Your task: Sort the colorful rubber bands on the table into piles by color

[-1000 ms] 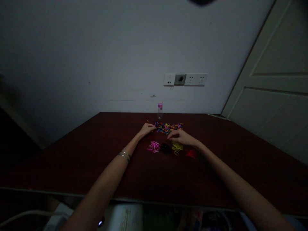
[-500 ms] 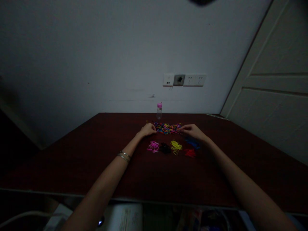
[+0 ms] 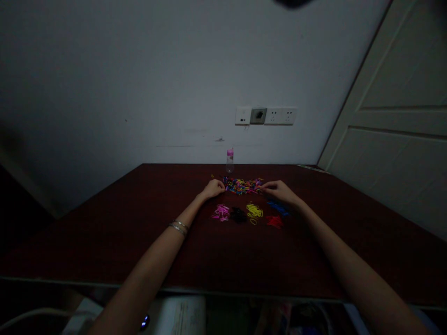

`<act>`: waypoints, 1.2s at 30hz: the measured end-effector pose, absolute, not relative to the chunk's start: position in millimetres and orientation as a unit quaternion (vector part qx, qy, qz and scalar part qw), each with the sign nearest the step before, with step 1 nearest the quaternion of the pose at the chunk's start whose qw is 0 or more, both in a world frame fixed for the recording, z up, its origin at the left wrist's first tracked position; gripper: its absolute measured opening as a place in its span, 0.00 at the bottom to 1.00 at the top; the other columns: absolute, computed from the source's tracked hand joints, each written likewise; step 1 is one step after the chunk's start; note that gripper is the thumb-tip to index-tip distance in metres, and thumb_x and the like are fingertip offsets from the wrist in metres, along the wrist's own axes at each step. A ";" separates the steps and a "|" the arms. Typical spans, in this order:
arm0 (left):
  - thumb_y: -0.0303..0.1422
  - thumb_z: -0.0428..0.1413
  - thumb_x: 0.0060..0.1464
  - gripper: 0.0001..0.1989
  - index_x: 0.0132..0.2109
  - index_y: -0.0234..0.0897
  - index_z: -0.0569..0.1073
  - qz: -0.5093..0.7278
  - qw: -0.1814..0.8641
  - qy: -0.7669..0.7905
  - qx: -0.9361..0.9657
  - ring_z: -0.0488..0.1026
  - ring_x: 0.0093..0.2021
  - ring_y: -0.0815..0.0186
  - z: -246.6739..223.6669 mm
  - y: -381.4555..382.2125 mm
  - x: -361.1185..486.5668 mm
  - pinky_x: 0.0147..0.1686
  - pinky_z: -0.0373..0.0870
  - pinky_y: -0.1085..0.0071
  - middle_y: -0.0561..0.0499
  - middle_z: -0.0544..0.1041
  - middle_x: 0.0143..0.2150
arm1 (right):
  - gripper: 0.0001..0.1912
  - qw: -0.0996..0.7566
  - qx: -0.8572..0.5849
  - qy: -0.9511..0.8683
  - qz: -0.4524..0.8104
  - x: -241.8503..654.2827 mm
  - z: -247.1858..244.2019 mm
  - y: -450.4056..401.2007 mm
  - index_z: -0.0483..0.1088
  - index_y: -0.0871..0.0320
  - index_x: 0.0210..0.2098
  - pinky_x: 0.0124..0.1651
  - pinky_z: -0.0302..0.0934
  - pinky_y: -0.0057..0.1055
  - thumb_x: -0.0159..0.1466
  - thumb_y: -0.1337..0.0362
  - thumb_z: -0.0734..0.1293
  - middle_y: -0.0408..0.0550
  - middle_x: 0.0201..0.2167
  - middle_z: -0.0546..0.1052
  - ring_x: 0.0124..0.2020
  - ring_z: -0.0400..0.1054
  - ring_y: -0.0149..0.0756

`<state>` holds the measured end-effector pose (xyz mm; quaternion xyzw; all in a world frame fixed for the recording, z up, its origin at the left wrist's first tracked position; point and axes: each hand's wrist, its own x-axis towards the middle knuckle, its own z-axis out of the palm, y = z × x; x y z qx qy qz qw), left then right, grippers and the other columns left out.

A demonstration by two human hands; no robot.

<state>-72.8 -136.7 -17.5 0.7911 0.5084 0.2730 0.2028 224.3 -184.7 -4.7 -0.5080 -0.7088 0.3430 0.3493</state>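
A mixed heap of small coloured bands (image 3: 242, 185) lies toward the back of the dark red table. My left hand (image 3: 213, 188) is at the heap's left edge, fingers pressed together; anything between them is too small to name. At the right edge is my right hand (image 3: 277, 190), thumb and fingertips closed together at the bands, what they pinch being unclear. Nearer to me are separate piles: pink (image 3: 222, 212), black (image 3: 238, 214), yellow (image 3: 254, 211), red (image 3: 274, 221) and blue (image 3: 278, 207), the blue one just below my right hand.
A clear bottle with a pink cap (image 3: 229, 161) stands behind the heap by the wall. Wall sockets (image 3: 280, 116) are above the table (image 3: 115, 232). A panelled door (image 3: 394, 121) is at the right, and a white box-like object (image 3: 179, 314) lies below the front edge.
The whole view has shifted slightly. Both hands stay at the heap's two edges, with little visible movement of the fingers.
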 end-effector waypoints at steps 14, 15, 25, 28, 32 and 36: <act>0.30 0.56 0.38 0.08 0.27 0.29 0.76 0.323 0.243 0.484 0.776 0.60 0.22 0.73 -5.8 -139.3 -71.2 0.23 0.55 0.77 0.53 0.68 0.20 | 0.14 0.356 -0.510 -0.716 0.317 224.3 -2.4 -187.8 0.75 0.63 0.35 0.28 0.63 0.27 0.51 0.62 0.67 0.50 0.27 0.78 0.26 0.68 0.34; 0.30 0.56 0.37 0.08 0.26 0.29 0.76 0.317 0.255 0.480 0.777 0.61 0.22 0.73 -4.6 -139.0 -72.4 0.23 0.56 0.77 0.53 0.69 0.20 | 0.14 0.355 -0.511 -0.715 0.318 224.3 -2.7 -187.7 0.75 0.63 0.35 0.28 0.62 0.26 0.51 0.62 0.67 0.51 0.27 0.77 0.26 0.68 0.34; 0.32 0.58 0.36 0.09 0.28 0.32 0.78 0.104 0.423 0.423 0.795 0.56 0.16 0.76 22.6 -154.1 -92.6 0.16 0.48 0.77 0.53 0.67 0.15 | 0.16 0.345 -0.512 -0.721 0.316 223.3 -3.3 -187.5 0.74 0.65 0.36 0.26 0.60 0.25 0.52 0.60 0.65 0.50 0.27 0.76 0.25 0.67 0.31; 0.34 0.61 0.34 0.09 0.26 0.34 0.78 0.039 0.471 0.418 0.776 0.56 0.15 0.76 25.9 -159.9 -91.7 0.15 0.46 0.77 0.54 0.65 0.13 | 0.17 0.345 -0.514 -0.726 0.299 224.4 -3.9 -185.3 0.74 0.65 0.36 0.26 0.59 0.25 0.52 0.60 0.65 0.50 0.26 0.76 0.24 0.66 0.31; 0.35 0.63 0.31 0.11 0.26 0.34 0.77 0.022 0.502 0.434 0.748 0.56 0.15 0.76 27.2 -166.1 -89.0 0.14 0.46 0.77 0.54 0.65 0.14 | 0.15 0.335 -0.531 -0.744 0.227 232.7 -6.7 -177.2 0.75 0.63 0.35 0.30 0.61 0.28 0.53 0.60 0.63 0.51 0.28 0.77 0.29 0.69 0.35; 0.41 0.61 0.37 0.15 0.29 0.32 0.77 0.108 0.474 0.441 0.754 0.56 0.16 0.76 24.0 -165.3 -90.0 0.15 0.46 0.77 0.54 0.65 0.17 | 0.13 0.273 -0.589 -0.752 0.111 240.8 -7.2 -174.1 0.76 0.58 0.34 0.36 0.61 0.30 0.53 0.62 0.63 0.51 0.33 0.77 0.34 0.70 0.39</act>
